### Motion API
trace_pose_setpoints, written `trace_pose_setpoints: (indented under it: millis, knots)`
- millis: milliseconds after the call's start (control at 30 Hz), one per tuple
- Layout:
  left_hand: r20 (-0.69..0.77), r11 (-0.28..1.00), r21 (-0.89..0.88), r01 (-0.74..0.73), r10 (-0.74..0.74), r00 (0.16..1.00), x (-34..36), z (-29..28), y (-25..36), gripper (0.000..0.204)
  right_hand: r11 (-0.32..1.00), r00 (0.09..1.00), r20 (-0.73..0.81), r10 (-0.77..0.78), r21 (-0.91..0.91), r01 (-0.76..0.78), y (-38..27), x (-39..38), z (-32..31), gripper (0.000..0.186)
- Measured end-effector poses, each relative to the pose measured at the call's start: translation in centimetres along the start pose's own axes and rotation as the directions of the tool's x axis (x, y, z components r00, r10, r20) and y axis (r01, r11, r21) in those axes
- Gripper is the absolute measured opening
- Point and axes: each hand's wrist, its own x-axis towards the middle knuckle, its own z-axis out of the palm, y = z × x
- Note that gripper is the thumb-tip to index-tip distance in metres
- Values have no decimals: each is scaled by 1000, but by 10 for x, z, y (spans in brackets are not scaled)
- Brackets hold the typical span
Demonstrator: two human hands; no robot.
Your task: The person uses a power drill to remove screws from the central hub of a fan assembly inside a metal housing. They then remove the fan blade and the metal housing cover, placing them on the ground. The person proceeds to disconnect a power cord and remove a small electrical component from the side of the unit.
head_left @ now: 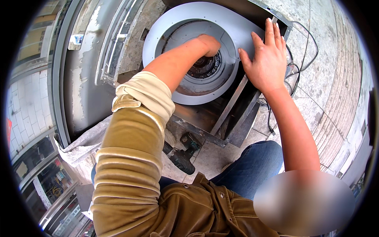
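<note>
A round grey blower housing (215, 11) with a wide ring-shaped opening sits in a dark metal frame (233, 103). My left hand (210, 44) reaches down inside that opening, its fingers curled beside the dark, greasy hub (205, 68) at the bottom. The fingertips are hidden, so whatever they hold cannot be made out. On the right, my right hand (266, 59) lies with fingers stretched out over the edge of the housing and frame, holding nothing.
A dark cordless drill (181, 156) lies on the tiled floor between my legs and the frame. Black cables (294, 75) run along the floor at the right. To the left stand a worn metal door frame (85, 59) and a grey cloth (89, 142).
</note>
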Motion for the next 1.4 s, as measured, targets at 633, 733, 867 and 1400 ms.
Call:
trace_pose_setpoints:
  millis: [633,733,867,1400]
  knots:
    - [-2,996,-83,44,-45,999,7,-1,30,25,1000,999,-26,-23,-15,23,1,-1,2,46]
    - [-17,994,75,-78,79,997,-1,-4,28,24,1000,999,-28,-22,-14,22,2,-3,4,46]
    - [-9,945,260,-198,208,978,6,-2,24,24,999,999,-32,-28,-15,28,1,-2,3,46]
    - [5,930,-292,225,-234,972,7,2,17,39,999,1000,-20,-16,-50,15,-3,-2,-1,46]
